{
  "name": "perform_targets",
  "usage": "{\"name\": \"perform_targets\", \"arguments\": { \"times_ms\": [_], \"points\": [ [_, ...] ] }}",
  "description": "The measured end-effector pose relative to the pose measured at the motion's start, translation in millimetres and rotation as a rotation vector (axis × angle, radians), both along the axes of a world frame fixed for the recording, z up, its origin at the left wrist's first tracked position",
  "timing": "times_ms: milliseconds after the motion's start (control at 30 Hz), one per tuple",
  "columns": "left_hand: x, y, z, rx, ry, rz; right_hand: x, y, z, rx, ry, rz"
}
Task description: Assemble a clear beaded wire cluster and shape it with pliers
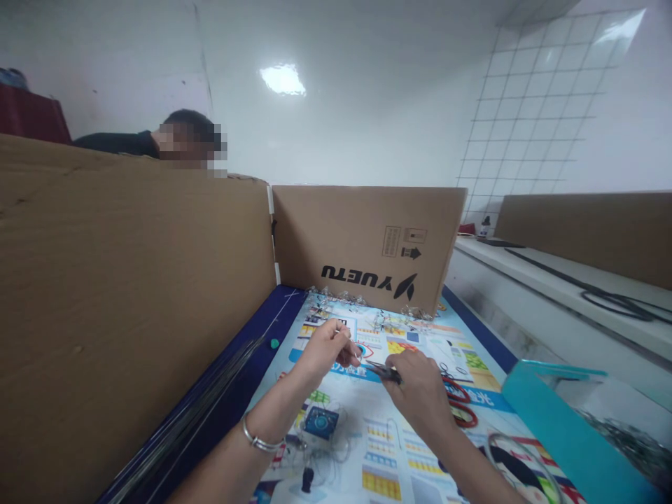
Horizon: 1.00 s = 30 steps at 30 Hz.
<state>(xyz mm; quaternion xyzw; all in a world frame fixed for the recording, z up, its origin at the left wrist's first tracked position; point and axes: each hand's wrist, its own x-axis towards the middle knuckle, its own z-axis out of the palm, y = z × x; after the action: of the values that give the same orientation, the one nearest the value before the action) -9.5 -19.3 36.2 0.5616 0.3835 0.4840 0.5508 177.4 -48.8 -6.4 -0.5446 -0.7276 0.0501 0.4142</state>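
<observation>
1. Fingers of the right hand (420, 386) hold dark, pointed metal pliers (387, 372) over the colourful printed sheet (362, 413).
2. Pliers' long axis runs crosswise, tips leftward.
3. Left hand (332, 345) pinches narrowly; contents too blurred to tell.

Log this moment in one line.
left hand: pinched, contents unclear | right hand: holds pliers, tips toward left hand | teal box: at right

back panel (362, 231): behind desk (277, 299) | left panel (131, 252): left of desk; person (118, 142) beyond | sheet (346, 402): on desk, rods (210, 392) left of it | left hand (332, 343), right hand (420, 385): above sheet, pliers (387, 372) in right hand | scissors (465, 414): right of right hand | bin (554, 413): right of sheet, wires (624, 437) inside
</observation>
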Motion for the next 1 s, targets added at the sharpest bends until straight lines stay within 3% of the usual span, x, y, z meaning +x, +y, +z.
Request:
{"name": "perform_targets", "arguments": {
  "times_ms": [167, 400, 1000],
  "points": [
    [4, -3, -1.6, -0.038, -0.001, -0.022, 5, -4, 2.6, 0.267, -0.295, -0.140],
    [9, -2, -7.3, -0.098, -0.005, -0.058, 3, -5, 3.9, 0.468, -0.529, -0.219],
    [10, -4, -11.9, -0.111, -0.002, -0.119, 3, -8, 7.9, 0.525, -0.651, -0.249]
  ]
}}
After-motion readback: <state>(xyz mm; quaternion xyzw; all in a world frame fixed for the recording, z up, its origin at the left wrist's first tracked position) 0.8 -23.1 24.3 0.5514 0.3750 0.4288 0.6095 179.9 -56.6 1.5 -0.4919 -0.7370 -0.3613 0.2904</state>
